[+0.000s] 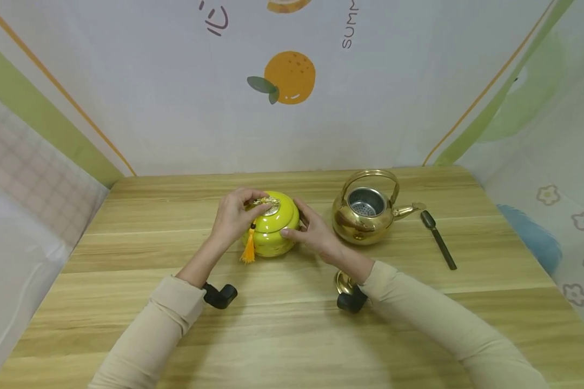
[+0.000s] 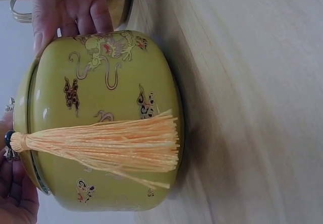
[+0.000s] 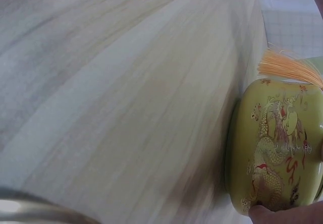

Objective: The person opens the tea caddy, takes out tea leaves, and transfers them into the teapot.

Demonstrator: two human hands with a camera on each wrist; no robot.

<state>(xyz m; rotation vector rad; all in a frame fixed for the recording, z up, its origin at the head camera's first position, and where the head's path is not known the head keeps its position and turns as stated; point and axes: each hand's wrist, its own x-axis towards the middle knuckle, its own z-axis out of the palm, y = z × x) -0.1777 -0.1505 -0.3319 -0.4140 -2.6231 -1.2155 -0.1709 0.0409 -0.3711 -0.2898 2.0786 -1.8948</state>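
Observation:
A glossy yellow ceramic jar with dragon decoration stands on the wooden table. My left hand pinches the ornate gold knob on the jar's lid. From the knob an orange tassel hangs down the jar's front. In the left wrist view, a thin dark gap runs between the lid and the body. My right hand grips the jar's right side, thumb in front and fingers farther back. The jar's inside is hidden.
Right of the jar stands a gold kettle, its strainer exposed and handle upright. A dark scoop lies farther right. Partly behind the right wrist is a small gold lid. A white printed cloth hangs behind the table.

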